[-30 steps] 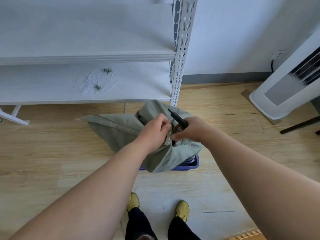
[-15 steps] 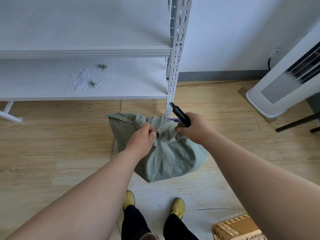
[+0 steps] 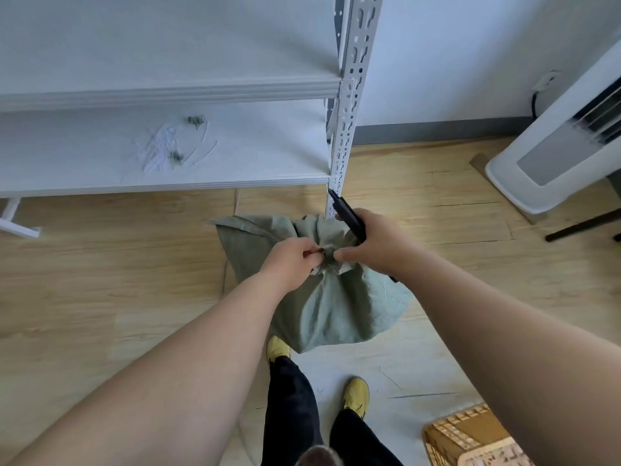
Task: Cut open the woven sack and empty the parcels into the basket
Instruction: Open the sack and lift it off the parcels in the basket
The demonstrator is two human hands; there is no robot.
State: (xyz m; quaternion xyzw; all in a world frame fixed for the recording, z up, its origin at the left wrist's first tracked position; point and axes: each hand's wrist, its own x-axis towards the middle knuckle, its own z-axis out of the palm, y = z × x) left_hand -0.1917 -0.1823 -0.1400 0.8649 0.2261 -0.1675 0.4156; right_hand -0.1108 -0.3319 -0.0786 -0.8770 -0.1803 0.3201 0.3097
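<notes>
Head view: both hands pinch the bunched green sack above the floor; left hand, right hand also gripping what looks like a black cutter.

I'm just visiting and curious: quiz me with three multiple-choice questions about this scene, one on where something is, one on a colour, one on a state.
1. Where is the wicker basket?
A) on the shelf B) floor, bottom right C) under the sack
2. What colour are the shoes?
A) yellow B) red C) white
3. What is the right hand doing?
A) hanging idle B) pressing flat on the floor C) holding a black cutter

Answers: 1 B, it stands at the lower right corner; 2 A, both show yellow; 3 C, the cutter juts from its grip, while the left hand pinches the green sack.
</notes>
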